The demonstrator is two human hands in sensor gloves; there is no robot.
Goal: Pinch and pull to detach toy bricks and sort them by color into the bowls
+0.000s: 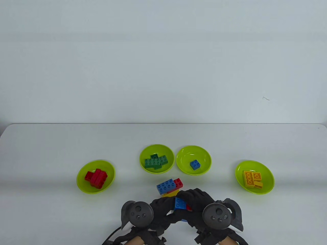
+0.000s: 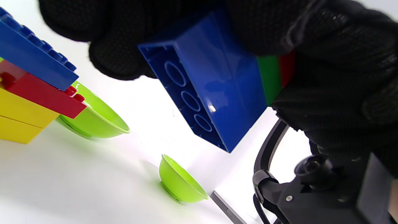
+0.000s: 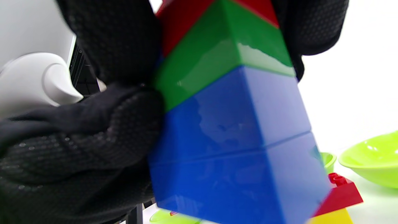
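Observation:
Both gloved hands hold one small brick cluster (image 1: 180,203) just above the table's front edge. My left hand (image 1: 166,208) grips its left side and my right hand (image 1: 194,197) curls over its top and right. The cluster is a red brick (image 3: 186,25) on a green brick (image 3: 224,53) on two blue bricks (image 3: 236,130). From below, the blue brick's hollow underside (image 2: 192,99) shows. A second stack (image 1: 170,186) of blue, red and yellow bricks rests on the table just beyond the hands.
Four lime bowls stand in a row: one with red bricks (image 1: 81,183), one with green bricks (image 1: 144,153), one with a single blue brick (image 1: 184,158), one with yellow bricks (image 1: 268,178). The table's far edge (image 1: 163,124) lies behind them.

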